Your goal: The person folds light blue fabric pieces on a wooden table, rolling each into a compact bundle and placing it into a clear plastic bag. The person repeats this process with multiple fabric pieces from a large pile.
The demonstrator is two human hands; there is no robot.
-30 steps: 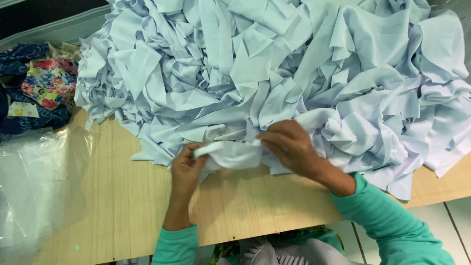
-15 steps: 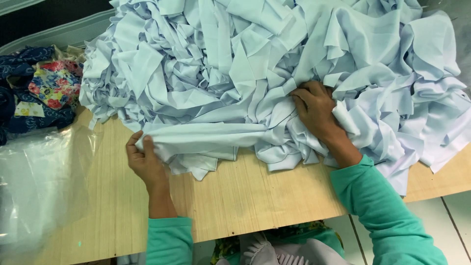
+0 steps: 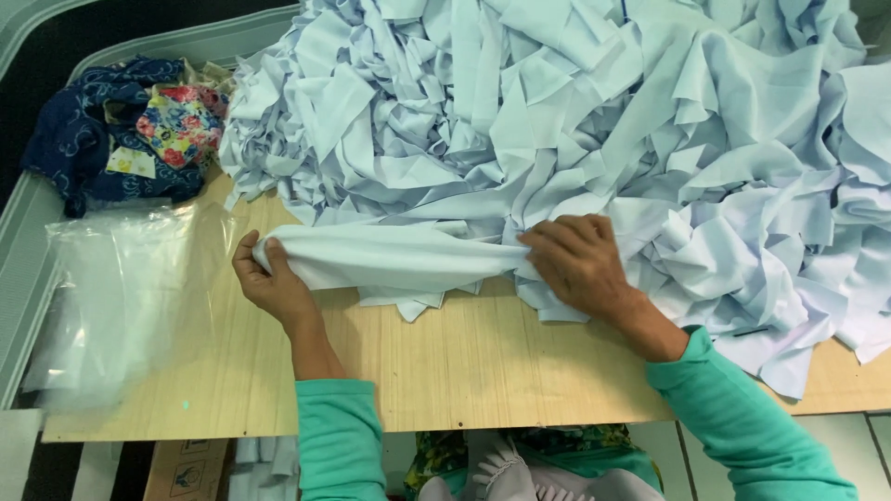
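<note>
1. Left hand [image 3: 271, 283] pinches one end of a long pale-blue fabric strip [image 3: 390, 260] stretched across the light wooden table [image 3: 483, 371].
2. Right hand [image 3: 580, 264] presses its other end, fingers flat, beside the heaped pale-blue offcuts [image 3: 557, 121].
3. Neighbouring scraps could snag and drag along.

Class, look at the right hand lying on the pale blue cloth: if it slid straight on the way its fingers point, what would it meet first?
The right hand points left along the stretched strip of pale blue cloth. It would likely ride along that strip first, then reach the left hand gripping its far end.
</note>
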